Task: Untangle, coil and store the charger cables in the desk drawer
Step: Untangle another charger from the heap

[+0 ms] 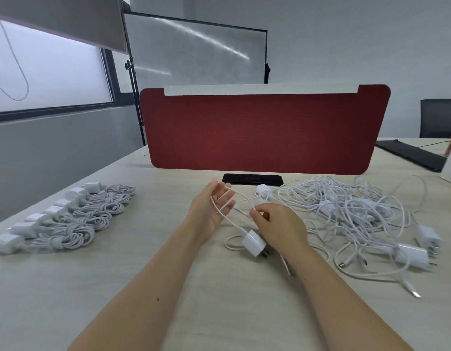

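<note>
Here, mid-coil: left hand (211,208) held palm-up, fingers (225,196) spread wide with the thin white charger cable (234,225) looped over them; right hand (277,225) pinches the same cable between thumb and forefinger. Its white plug block (253,243) rests on the pale wood-grain table (219,300), near centre. To wind well, I judge: keep loops even, feed slack steadily (plug may drag). Coiled white chargers (75,216) lie far left; the tangled white pile (351,211) right. No drawer visible.
</note>
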{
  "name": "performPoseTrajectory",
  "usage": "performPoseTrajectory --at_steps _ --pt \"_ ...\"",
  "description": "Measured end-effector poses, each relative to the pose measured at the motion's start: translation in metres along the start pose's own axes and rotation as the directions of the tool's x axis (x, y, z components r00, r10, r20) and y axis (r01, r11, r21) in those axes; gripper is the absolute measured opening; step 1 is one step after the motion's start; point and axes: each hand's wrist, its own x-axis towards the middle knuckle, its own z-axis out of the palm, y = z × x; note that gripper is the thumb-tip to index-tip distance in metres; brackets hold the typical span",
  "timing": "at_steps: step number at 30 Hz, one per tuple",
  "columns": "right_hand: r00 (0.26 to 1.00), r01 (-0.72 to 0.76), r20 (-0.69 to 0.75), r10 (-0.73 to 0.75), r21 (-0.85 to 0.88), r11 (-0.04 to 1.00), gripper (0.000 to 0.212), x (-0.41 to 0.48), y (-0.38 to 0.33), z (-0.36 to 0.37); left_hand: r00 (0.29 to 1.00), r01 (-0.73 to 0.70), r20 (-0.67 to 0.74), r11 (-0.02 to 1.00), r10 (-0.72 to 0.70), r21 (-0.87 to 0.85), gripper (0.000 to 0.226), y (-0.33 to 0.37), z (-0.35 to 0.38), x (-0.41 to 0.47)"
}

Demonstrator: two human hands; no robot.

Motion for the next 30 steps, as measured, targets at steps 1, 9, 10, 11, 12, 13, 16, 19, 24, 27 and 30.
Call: performPoseTrajectory --at_steps 1,9,10,11,12,13,16,19,24,27,30 --pt "1.000 0.007 0.007 -0.008 0.031 0.999 0.023 0.000 -0.001 0.000 1.000 -0.010 0.013 0.998 0.010 -0.067 0.025 0.002 -0.002 0.000" --pt "0.910 -0.103 0.412 -0.045 0.329 0.939 0.017 -0.005 -0.016 -0.002 0.997 -0.045 -0.072 0.972 0.029 -0.231 0.036 0.007 -0.008 0.003" --pt "0.927 -0.056 0.373 -0.042 0.247 0.967 0.016 -0.004 -0.017 -0.004 0.997 -0.031 -0.082 0.971 0.012 -0.239 0.038 0.009 -0.008 0.003" --pt "0.942 -0.022 0.333 -0.033 0.160 0.987 0.017 -0.003 -0.016 -0.005 0.996 -0.012 -0.086 0.970 -0.009 -0.242 0.039 0.010 -0.008 0.003" --pt "0.952 -0.010 0.306 -0.021 0.098 0.995 0.022 -0.001 -0.015 -0.007 0.996 0.008 -0.085 0.970 -0.030 -0.243 0.040 0.011 -0.007 0.003" --pt "0.953 -0.016 0.304 -0.002 0.057 0.998 0.030 0.000 -0.012 -0.008 0.995 0.027 -0.083 0.970 -0.048 -0.240 0.040 0.010 -0.007 0.003" --pt "0.938 -0.013 0.345 0.023 -0.033 0.999 0.041 0.001 0.000 -0.005 0.991 0.060 -0.103 0.974 -0.084 -0.219 0.038 0.001 -0.004 0.002" --pt "0.958 -0.081 0.265 0.111 -0.122 0.989 0.033 0.003 0.011 -0.003 0.977 0.012 -0.206 0.978 -0.056 -0.210 0.035 -0.001 -0.002 0.002" --pt "0.989 -0.003 0.148 0.024 -0.143 0.990 0.033 0.006 0.022 -0.003 0.919 -0.123 -0.385 0.990 0.087 -0.071 0.032 0.004 -0.014 0.011" --pt "0.988 0.132 0.111 -0.107 -0.248 0.960 0.050 0.004 0.010 -0.004 0.920 -0.115 -0.382 0.992 0.089 -0.046 0.029 0.003 -0.015 0.012" --pt "0.957 0.279 0.129 -0.260 -0.163 0.946 0.055 -0.001 -0.014 0.002 0.927 -0.108 -0.367 0.993 0.081 -0.053 0.028 0.002 -0.012 0.014"
